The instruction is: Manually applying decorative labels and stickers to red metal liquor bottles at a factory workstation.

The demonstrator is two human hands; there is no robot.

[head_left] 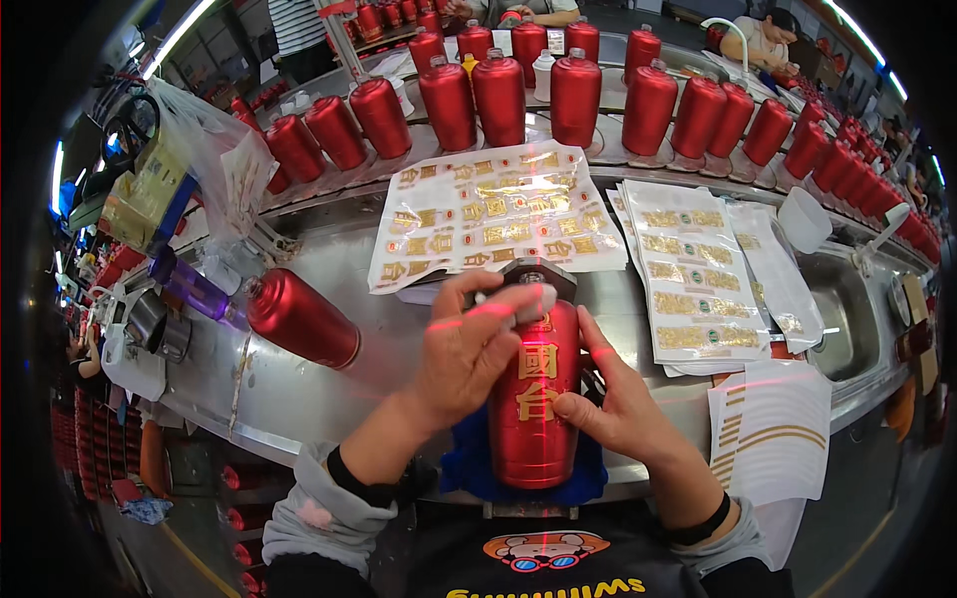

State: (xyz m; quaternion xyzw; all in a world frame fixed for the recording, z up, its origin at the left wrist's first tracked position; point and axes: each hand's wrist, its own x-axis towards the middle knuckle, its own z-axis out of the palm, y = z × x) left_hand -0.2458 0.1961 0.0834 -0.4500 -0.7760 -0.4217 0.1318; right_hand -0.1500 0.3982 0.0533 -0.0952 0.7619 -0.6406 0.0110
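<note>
A glossy red bottle (pixel 535 453) with large gold characters down its front lies in front of me, neck away from me, on a blue cloth (pixel 469 463). My left hand (pixel 467 349) is closed over its upper part, the fingers bent and pressed close to the gold marks. Something white covers or sits at those fingertips; whether it is a wrap or a held piece I cannot make out. My right hand (pixel 623 404) grips the bottle's right side, thumb on the front and fingers along the edge. Beyond the neck lies a sheet of gold stickers (pixel 498 214).
Another red bottle (pixel 302 319) stands tilted in view at left, beside a purple bottle (pixel 204 289). Red bottles (pixel 498 100) line the curved rail behind. More sticker sheets (pixel 698 269) lie right, near a sink (pixel 847 319). Other people (pixel 768 45) sit across.
</note>
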